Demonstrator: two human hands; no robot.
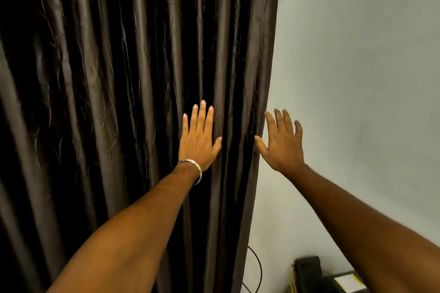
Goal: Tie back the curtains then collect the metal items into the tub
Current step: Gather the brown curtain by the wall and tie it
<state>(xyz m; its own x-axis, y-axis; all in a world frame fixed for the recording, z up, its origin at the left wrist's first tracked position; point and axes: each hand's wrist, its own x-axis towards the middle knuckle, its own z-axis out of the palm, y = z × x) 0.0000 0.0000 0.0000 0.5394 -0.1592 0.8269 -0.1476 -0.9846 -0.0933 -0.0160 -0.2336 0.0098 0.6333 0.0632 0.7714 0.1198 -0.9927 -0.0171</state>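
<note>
Curtain (114, 102): one dark pleated panel, hanging across left and centre; right edge runs beside bare wall (362, 78). Left hand (198, 140) flat on folds, fingers straight, together. Right hand (282, 143) at curtain edge, fingers spread, gripping nothing. One bracelet (194, 167) on left wrist. Open wall space to right.

so i count one dark curtain (133, 93), two hands, left hand (199, 141) and right hand (283, 144), one bangle (194, 166), and one black cable (258, 266) by the wall.
</note>
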